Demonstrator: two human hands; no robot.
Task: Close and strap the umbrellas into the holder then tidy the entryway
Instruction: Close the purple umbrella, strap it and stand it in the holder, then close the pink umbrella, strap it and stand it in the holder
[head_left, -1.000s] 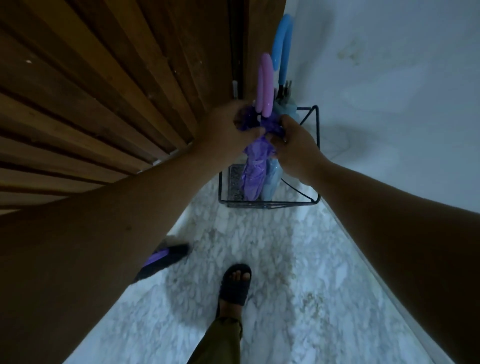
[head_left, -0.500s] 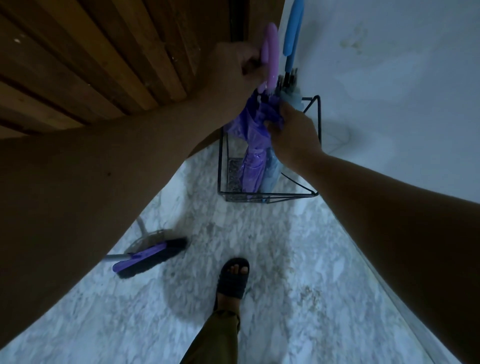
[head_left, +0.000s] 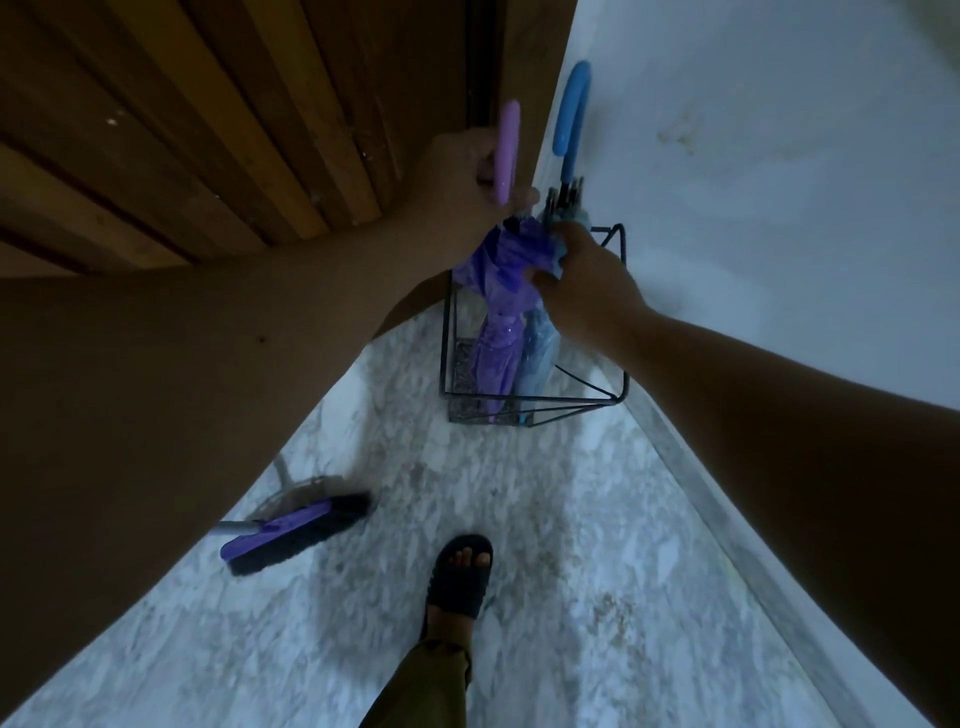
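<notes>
Black wire forms the umbrella holder (head_left: 618, 387), standing on the marble floor (head_left: 597, 519) at the far end, by the white wall (head_left: 779, 208). Inside stand two closed umbrellas: the purple umbrella (head_left: 496, 358) left, the blue umbrella (head_left: 540, 358) right. The left hand (head_left: 467, 176) grips the purple one's pink handle (head_left: 506, 150); the right hand (head_left: 587, 275) pinches its bunched canopy. A broom (head_left: 296, 530) lies near left.

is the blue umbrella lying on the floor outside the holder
No, the blue umbrella stands upright inside the wire holder, right beside the purple umbrella.
</notes>
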